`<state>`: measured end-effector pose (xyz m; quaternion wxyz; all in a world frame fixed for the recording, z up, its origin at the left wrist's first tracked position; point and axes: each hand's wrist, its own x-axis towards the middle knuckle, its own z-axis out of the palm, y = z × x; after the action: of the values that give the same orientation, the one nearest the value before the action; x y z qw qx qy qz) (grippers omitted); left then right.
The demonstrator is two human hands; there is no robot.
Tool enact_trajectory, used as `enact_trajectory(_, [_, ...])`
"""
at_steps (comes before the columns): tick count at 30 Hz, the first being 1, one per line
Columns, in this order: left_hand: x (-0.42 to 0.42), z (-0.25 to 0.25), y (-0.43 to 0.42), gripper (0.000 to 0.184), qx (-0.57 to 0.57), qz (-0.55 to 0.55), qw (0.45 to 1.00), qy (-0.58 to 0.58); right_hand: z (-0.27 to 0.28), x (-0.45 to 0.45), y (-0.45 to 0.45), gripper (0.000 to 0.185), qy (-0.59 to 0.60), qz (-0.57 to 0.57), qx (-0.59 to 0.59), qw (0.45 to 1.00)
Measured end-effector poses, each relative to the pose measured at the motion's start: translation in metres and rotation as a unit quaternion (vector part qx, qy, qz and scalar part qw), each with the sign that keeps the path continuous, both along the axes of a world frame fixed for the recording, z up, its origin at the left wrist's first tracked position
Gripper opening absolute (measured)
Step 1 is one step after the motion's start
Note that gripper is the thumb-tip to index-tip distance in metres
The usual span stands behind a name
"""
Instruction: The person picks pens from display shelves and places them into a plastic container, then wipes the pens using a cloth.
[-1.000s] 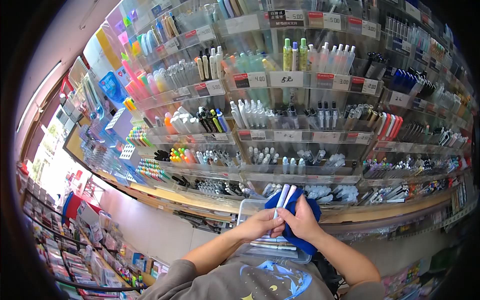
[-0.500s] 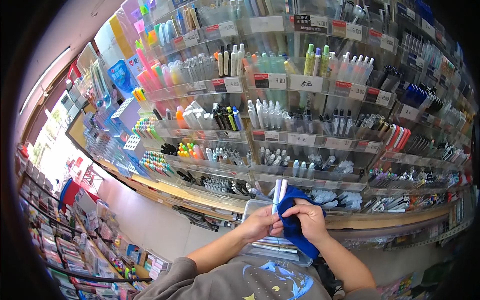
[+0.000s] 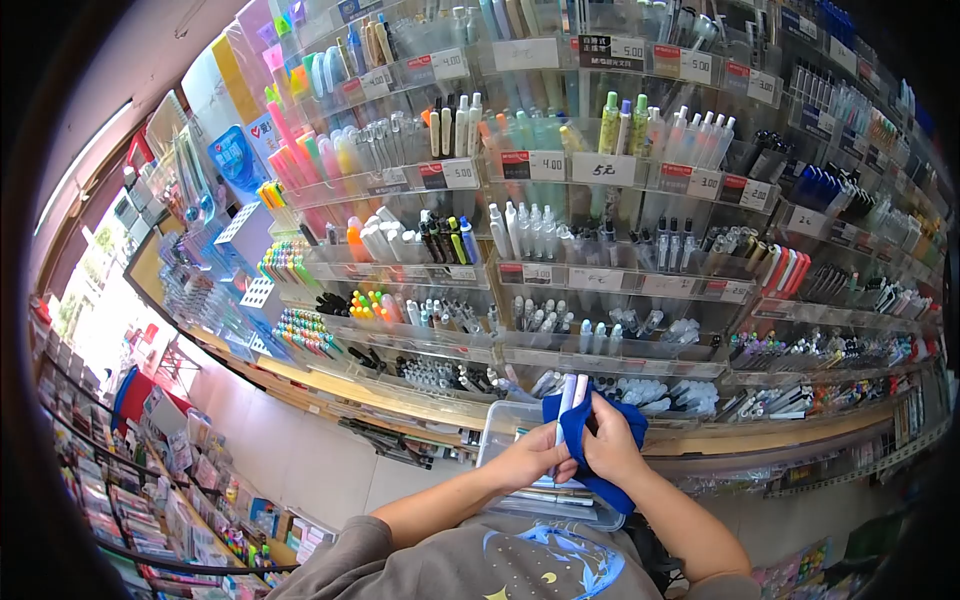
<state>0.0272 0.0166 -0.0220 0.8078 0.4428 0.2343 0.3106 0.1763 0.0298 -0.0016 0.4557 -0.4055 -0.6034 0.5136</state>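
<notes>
Two slim pale pens (image 3: pixel 568 392), one bluish and one pinkish, stand nearly upright side by side in front of my chest. Closed around their lower part is my left hand (image 3: pixel 530 458). My right hand (image 3: pixel 610 448) grips a blue cloth (image 3: pixel 632 420) and presses a fold of it against the pens; part of the cloth hangs down below the fingers. Beneath both hands is a clear plastic bin (image 3: pixel 496 430) with more pens (image 3: pixel 560 495) lying in it, partly covered by my hands and the cloth.
Tiered clear shelves (image 3: pixel 600 282) full of pens and markers, with price tags, curve around in front. A wooden ledge (image 3: pixel 400 400) runs under them. Racks of packaged goods (image 3: pixel 130 500) stand at the lower left, past a strip of pale floor (image 3: pixel 290 450).
The cloth has shifted from beside the pens to across their front, and my right hand has turned closer to them. The view has tilted slightly, and the pens sit a little lower.
</notes>
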Motion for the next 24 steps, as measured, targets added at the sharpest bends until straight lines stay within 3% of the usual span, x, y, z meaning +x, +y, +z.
enact_trajectory(4, [0.005, 0.009, -0.002, 0.016, 0.039, -0.014, 0.996, 0.075, -0.007, -0.002, -0.003, 0.025, 0.094, 0.024, -0.009, 0.995])
enact_trajectory(7, [0.006, 0.013, -0.002, 0.018, 0.086, -0.027, 0.990, 0.107, -0.002, 0.000, -0.005, 0.025, 0.037, -0.002, -0.005, 0.999])
enact_trajectory(11, [0.011, -0.001, -0.009, 0.017, 0.062, -0.016, 0.992, 0.112, -0.008, -0.004, 0.002, 0.018, 0.129, -0.124, 0.045, 0.983])
enact_trajectory(15, [0.012, 0.011, -0.011, 0.017, 0.095, -0.033, 0.983, 0.153, -0.005, 0.000, 0.002, 0.013, 0.094, -0.196, 0.021, 0.976])
enact_trajectory(16, [0.013, 0.013, -0.011, 0.018, 0.115, -0.027, 0.977, 0.175, -0.003, 0.002, 0.003, 0.013, 0.134, -0.190, -0.028, 0.972])
enact_trajectory(19, [0.013, 0.006, -0.012, 0.021, 0.045, 0.012, 0.990, 0.131, -0.007, 0.000, 0.004, 0.012, 0.157, -0.116, -0.021, 0.981])
enact_trajectory(21, [0.010, 0.004, -0.006, 0.022, 0.038, 0.011, 0.996, 0.079, -0.003, -0.005, 0.002, 0.022, 0.185, -0.056, -0.035, 0.981])
enact_trajectory(24, [0.008, 0.015, -0.003, 0.024, 0.027, 0.026, 0.998, 0.059, -0.002, -0.005, -0.001, 0.026, 0.140, 0.039, -0.086, 0.986])
